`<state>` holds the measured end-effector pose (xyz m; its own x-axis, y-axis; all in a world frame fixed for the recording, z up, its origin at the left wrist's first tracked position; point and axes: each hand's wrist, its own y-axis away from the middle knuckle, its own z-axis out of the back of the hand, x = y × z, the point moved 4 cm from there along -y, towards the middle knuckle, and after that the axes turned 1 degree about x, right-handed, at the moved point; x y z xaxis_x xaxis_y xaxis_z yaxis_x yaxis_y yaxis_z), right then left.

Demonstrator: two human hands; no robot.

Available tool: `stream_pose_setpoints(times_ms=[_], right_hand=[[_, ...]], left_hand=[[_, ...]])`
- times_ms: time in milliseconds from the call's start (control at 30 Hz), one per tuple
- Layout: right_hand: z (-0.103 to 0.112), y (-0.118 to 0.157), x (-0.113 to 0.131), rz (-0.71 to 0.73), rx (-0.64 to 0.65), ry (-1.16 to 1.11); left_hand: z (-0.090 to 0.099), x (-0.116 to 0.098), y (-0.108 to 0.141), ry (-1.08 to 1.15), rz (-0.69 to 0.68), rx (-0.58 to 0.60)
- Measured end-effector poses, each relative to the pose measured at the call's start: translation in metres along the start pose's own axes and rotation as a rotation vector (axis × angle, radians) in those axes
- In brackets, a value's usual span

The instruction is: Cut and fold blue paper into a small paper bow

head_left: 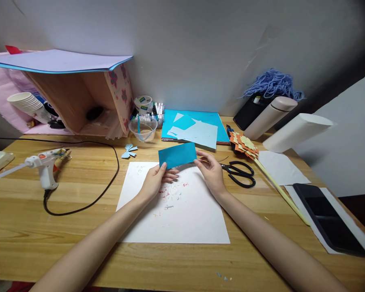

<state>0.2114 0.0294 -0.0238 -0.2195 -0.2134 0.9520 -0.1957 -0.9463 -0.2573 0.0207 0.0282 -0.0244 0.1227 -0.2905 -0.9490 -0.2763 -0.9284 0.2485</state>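
A rectangle of bright blue paper [177, 155] is held up between my two hands, above a white sheet [197, 219] marked with red and blue smudges. My left hand [158, 178] pinches its lower left corner, thumb in front and fingers behind. At the right edge, my right hand [211, 170] grips it between thumb and fingers. Black-handled scissors [241, 173] lie just right of my right hand, their blades partly hidden. A pale blue paper bow [129, 151] rests on the table to the left of the sheet.
A white glue gun [47, 166] with a black cord stands at left. Behind are an open box [121, 97], a clear plastic cup [143, 129] and blue sheets with paper scraps [200, 134]. At right lie a paper flower [245, 145] and a black phone [328, 219].
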Motion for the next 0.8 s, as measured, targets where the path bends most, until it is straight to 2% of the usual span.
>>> stream_pose_setpoints(times_ms=[133, 200, 267, 400, 567, 667, 800], right_hand=[[0.001, -0.001, 0.0, -0.012, -0.036, -0.028], [0.002, -0.001, 0.001, 0.004, -0.023, 0.026], [0.002, 0.0, 0.006, 0.079, -0.005, 0.151], [-0.001, 0.008, 0.02, 0.318, 0.03, 0.349], [-0.014, 0.026, 0.03, 0.549, 0.242, 0.419], [-0.021, 0.033, 0.031, 0.605, 0.388, 0.38], [-0.023, 0.037, 0.034, 0.654, 0.479, 0.36]], left_hand=[[0.001, 0.0, 0.0, 0.003, 0.003, 0.005], [0.001, 0.0, 0.0, 0.004, 0.002, 0.01], [0.001, 0.0, 0.0, 0.004, -0.008, 0.008], [0.004, 0.001, -0.002, 0.004, -0.019, -0.052], [0.008, 0.0, -0.003, 0.001, -0.064, -0.099], [0.01, 0.0, -0.004, 0.037, -0.094, -0.086], [0.009, 0.001, -0.004, 0.064, -0.102, -0.057]])
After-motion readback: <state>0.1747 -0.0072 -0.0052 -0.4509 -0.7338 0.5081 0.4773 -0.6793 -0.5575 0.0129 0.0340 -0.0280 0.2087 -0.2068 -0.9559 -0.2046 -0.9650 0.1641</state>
